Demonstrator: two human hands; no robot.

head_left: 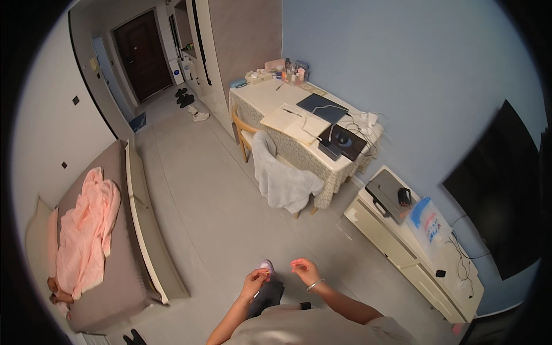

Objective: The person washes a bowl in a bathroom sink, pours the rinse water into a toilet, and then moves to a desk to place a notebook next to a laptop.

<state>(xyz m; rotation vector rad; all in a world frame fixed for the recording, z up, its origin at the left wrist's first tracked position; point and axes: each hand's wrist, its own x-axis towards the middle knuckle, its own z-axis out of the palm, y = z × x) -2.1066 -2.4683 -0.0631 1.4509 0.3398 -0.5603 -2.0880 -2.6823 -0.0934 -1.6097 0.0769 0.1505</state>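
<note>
My left hand [255,283] is in front of my body at the lower middle, its fingers bent in toward the thumb. Anything between those fingertips is too small to make out. To its right, my right hand [306,272] is raised with loosely curved fingers apart, and I see nothing in it. A silvery bracelet [314,284] circles that wrist. The two hands are apart and touch no furniture. Below them show my dark trouser leg [265,299] and one light shoe [267,265].
A chair draped with a grey cloth [279,175] stands at a cluttered desk [259,95]. At right is a low cabinet [397,256] bearing a grey case [386,192] and a plastic bag [428,221]. A sofa [118,287] with pink clothing [89,236] lines the left; shoes [185,99] lie near the door [144,57].
</note>
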